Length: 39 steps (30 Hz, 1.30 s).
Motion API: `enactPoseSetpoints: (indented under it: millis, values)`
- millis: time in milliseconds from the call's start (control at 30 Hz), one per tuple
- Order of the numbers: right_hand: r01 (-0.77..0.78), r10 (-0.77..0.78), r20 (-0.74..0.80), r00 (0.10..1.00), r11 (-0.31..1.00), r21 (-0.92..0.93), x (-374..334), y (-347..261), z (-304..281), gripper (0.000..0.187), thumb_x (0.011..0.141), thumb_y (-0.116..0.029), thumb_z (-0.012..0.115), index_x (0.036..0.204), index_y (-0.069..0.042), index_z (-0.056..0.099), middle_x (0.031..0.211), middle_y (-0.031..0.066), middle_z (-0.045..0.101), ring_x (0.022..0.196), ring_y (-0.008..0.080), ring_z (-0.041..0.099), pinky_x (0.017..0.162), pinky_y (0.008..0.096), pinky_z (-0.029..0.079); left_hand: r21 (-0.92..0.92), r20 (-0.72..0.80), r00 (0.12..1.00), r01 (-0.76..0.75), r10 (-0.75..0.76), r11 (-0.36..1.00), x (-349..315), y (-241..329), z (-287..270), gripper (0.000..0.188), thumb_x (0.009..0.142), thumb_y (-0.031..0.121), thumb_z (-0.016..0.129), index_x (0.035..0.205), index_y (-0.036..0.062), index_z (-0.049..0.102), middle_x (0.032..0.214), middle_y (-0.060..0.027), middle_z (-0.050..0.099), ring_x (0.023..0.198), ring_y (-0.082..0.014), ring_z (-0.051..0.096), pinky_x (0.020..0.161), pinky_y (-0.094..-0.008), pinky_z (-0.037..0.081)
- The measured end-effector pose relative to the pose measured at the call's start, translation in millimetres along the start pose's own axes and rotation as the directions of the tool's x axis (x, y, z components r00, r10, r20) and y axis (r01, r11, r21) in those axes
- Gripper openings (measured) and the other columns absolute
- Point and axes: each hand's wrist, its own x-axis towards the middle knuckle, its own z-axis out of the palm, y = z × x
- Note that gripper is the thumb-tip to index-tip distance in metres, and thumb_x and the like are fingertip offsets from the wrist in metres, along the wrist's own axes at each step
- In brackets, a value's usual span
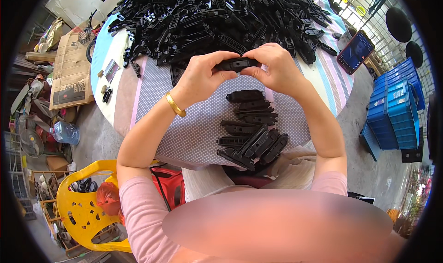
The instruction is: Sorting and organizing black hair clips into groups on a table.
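Stacked black plastic clips (253, 134) lie nearest on the dotted grey tablecloth (194, 129). Left hand (201, 77) and right hand (273, 68), fingers closed, jointly grip one long black plastic bar (236, 64).

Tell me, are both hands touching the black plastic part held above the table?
Touching. The head view shows the left hand and the right hand pinching the ends of the black plastic part.
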Motion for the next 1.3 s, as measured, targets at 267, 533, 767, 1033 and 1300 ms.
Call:
enactPoseSetpoints:
  millis: [267,533,767,1033,1300]
  values:
    - [-0.610,0.539,-0.308,0.783,0.761,-0.219,-11.6,75.2,-29.4,0.037,0.079,-0.040,0.065,0.089,-0.004,0.067,0.076,0.0109,0.067,0.069,0.0247,0.064,0.064,0.0313,0.048,0.048,0.351,0.907,-0.267,0.234,0.962,-8.2,8.9,20.1,0.039,0.074,0.017,0.071,0.110,0.0041,0.061,0.099,-0.0098,0.062,0.091,-0.0254,0.052,0.083,-0.0342,0.044]
    - [-0.680,0.757,-0.074,0.649,0.534,-0.503,-11.8,88.5,-22.5,0.041,0.074,-0.036,0.066,0.102,-0.008,0.063,0.096,0.0133,0.066,0.089,0.0274,0.063,0.077,0.0373,0.050,0.670,-0.032,0.989,0.130,-0.147,0.731,-12.4,-0.6,-18.8,0.031,0.072,0.021,0.071,0.093,0.0013,0.061,0.092,-0.0125,0.056,0.094,-0.0295,0.054,0.083,-0.0356,0.044]
    - [-0.682,0.691,-0.111,0.714,0.651,-0.335,-15.3,83.4,-23.7,0.047,0.067,-0.028,0.068,0.107,-0.003,0.061,0.093,0.0132,0.066,0.084,0.0244,0.064,0.077,0.0335,0.050,0.580,0.061,0.981,0.116,-0.185,0.806,-5.5,-8.2,-11.3,0.032,0.076,0.018,0.068,0.100,0.0004,0.055,0.086,-0.0121,0.061,0.083,-0.0270,0.059,0.075,-0.0351,0.047]
    - [-0.444,0.529,0.080,0.844,0.608,0.658,2.1,26.9,-8.3,0.028,0.081,-0.011,0.066,0.107,-0.004,0.058,0.086,-0.0005,0.064,0.061,0.0024,0.053,0.051,0.0145,0.040,-0.035,-0.021,0.979,0.201,-0.201,0.979,3.2,-13.9,3.7,0.034,0.076,0.011,0.067,0.107,-0.0005,0.060,0.088,-0.0067,0.063,0.079,-0.0115,0.058,0.070,-0.0259,0.048]
    - [-0.162,0.295,-0.117,0.948,0.767,0.620,1.8,10.4,18.0,0.025,0.071,0.006,0.062,0.095,-0.003,0.062,0.086,0.0033,0.064,0.076,0.0108,0.064,0.067,0.0219,0.050,-0.224,0.152,0.939,0.336,-0.308,0.915,3.6,-7.6,2.3,0.036,0.074,0.010,0.065,0.108,-0.0011,0.061,0.085,-0.0069,0.064,0.072,-0.0104,0.057,0.069,-0.0231,0.047]
